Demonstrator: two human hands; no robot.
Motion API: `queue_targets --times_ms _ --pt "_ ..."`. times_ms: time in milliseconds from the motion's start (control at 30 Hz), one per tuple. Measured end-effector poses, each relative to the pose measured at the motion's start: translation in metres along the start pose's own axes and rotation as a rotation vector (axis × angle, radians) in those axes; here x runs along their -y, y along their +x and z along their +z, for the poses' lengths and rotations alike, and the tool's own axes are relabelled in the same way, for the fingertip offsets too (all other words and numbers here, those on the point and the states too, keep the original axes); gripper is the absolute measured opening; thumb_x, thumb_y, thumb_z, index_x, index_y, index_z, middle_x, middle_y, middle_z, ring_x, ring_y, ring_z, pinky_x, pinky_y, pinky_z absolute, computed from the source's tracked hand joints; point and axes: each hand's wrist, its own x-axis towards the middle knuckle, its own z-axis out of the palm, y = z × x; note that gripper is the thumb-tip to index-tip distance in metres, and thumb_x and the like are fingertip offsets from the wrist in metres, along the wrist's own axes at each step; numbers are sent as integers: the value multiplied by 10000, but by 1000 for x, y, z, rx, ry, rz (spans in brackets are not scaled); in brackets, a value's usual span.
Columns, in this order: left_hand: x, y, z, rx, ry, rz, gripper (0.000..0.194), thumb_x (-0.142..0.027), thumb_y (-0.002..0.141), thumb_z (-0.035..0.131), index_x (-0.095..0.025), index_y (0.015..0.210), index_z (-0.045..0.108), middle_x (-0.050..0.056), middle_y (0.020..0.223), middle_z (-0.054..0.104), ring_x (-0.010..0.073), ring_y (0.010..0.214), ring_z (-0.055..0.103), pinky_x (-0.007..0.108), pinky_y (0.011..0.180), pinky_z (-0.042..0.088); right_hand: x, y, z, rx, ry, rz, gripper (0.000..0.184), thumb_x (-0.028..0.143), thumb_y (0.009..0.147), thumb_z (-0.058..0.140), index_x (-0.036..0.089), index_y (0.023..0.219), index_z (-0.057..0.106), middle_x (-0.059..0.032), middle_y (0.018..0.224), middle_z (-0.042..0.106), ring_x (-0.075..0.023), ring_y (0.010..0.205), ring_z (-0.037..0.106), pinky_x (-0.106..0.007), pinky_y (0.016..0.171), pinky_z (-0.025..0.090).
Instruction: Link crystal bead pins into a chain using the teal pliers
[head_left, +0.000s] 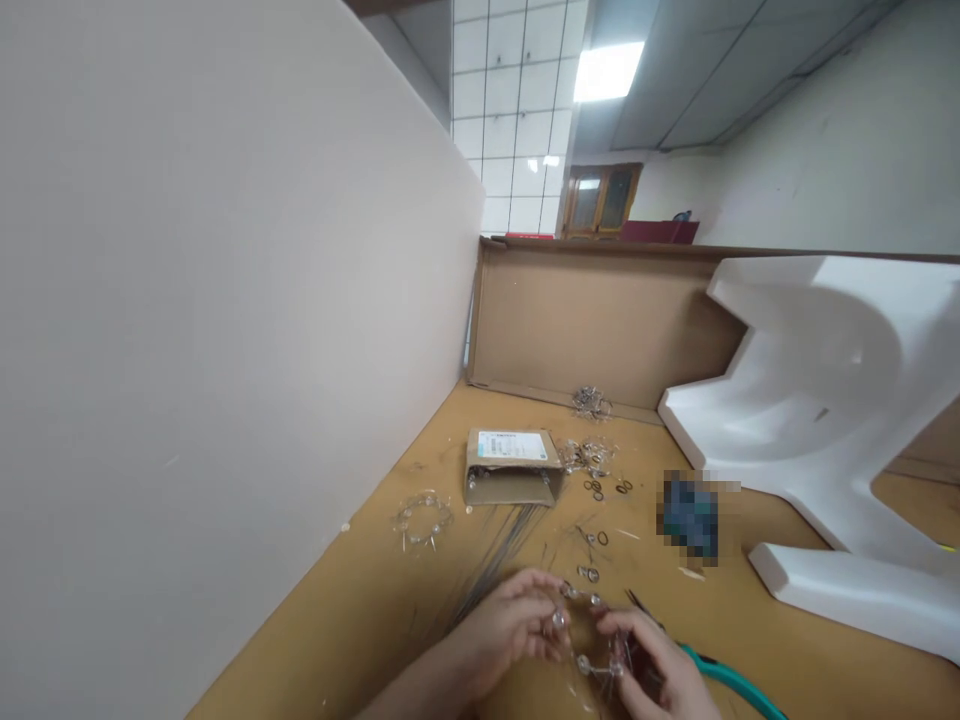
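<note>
A ring of clear round beads strung on thin wire (583, 663) is held up between my two hands, low in the picture. My left hand (517, 620) pinches its left side, the fingers curled around a bead. On the opposite side, my right hand (660, 665) closes thumb and fingers on the ring. Teal-handled pliers or cutters (731, 682) show beside and behind my right hand; I cannot tell whether that hand also touches them. A bundle of thin grey wires (499, 550) lies by my left hand. Farther left rests a similar beaded ring (424, 520).
An open cardboard box with a label (514, 445) stands beyond my hands. Right of it are a pile of beaded wire pieces (589, 458) and several dark small rings (594, 488). White foam (795, 370) occupies the right, a white panel (225, 300) the left, cardboard (585, 320) the back.
</note>
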Motion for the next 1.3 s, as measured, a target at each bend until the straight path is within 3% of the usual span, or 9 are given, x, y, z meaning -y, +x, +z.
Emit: queue_targets --times_ms 100,167,400,633,767,867,1000,1167,1300 --pt "-3 -1 -1 -80 321 196 366 -293 653 677 -158 969 553 43 908 556 129 701 554 268 635 426 11 -3 -2 -72 -45 22 190 270 753 522 231 908 626 -81 999 671 -218 905 627 -289 762 500" --pt "0 -2 0 -40 450 239 321 -320 737 605 -152 1008 571 40 890 559 109 657 536 273 656 432 15 -5 1 -81 -48 28 184 278 762 519 228 906 622 -88 1014 665 -224 937 620 -296 784 498" --pt "15 -4 9 25 473 198 294 -327 779 533 -152 1011 577 28 829 567 96 585 519 261 611 450 3 -13 17 -161 112 135 348 380 809 511 219 1117 535 -115 1092 650 -217 960 633 -291 788 519" --pt "12 -2 2 -57 699 229 120 -143 694 518 -134 789 593 -4 651 563 93 553 489 204 535 376 4 -22 5 1 143 144 425 382 816 536 251 1220 549 -87 1246 579 -241 1132 535 -325 915 452" --pt "10 -4 6 -30 613 145 112 -149 659 512 -133 755 568 -17 599 543 96 516 492 225 537 381 10 -25 10 56 484 265 473 445 856 452 314 1310 445 -65 1264 565 -220 1032 590 -346 883 451" --pt "7 -7 13 -7 503 80 148 -158 636 475 -135 753 562 -26 566 535 95 496 501 245 555 412 3 -24 23 13 754 208 558 595 768 478 381 1282 447 -55 1342 485 -232 904 618 -356 703 490" --pt "2 -9 18 -15 440 45 131 -177 596 491 -140 708 548 -27 588 547 85 470 507 233 514 412 -7 -21 33 31 810 239 715 703 634 535 386 1270 453 -75 1325 487 -235 800 618 -359 617 461" --pt "-4 -10 17 2 400 11 194 -220 576 488 -134 734 561 -28 619 565 71 434 513 223 479 423 9 -23 25 94 980 283 635 649 678 525 388 1255 475 -63 1315 486 -246 882 583 -374 681 447" --pt "-6 -10 18 -16 416 -26 244 -232 565 469 -132 769 558 -45 564 544 68 406 499 212 452 413 24 -26 25 72 914 276 806 648 648 579 364 1355 316 -101 1394 377 -269 957 561 -376 698 446"
